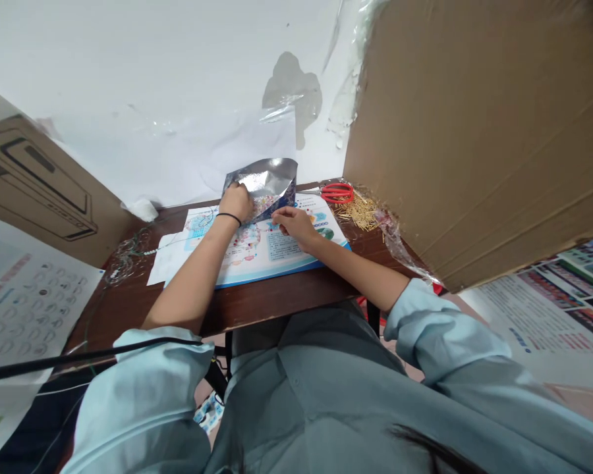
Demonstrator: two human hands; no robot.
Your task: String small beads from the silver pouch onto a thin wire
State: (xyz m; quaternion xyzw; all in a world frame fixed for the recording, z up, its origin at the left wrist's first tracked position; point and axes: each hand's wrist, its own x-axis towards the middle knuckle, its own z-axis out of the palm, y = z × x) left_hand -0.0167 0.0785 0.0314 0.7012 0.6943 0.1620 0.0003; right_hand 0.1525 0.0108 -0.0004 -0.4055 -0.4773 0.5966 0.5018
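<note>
A silver-lined bag (286, 176) lies open at the back of the table, with small coloured beads (265, 203) inside. My left hand (238, 201) is at the bag's left side, its fingers curled down and mostly hidden at the mouth. To the right, in front of the bag, my right hand (296, 226) pinches thumb and finger together. Whatever it holds is too small to make out. Both hands are above a printed booklet (281, 253), on which more beads (247, 238) appear to lie.
Red-handled scissors (338, 193) lie beside a heap of thin gold-coloured sticks (360, 212). Tangled clear and green thread (126, 257) lies on the table (277, 301) at left. A large cardboard box (474, 131) bounds the right, another box (44, 178) the left.
</note>
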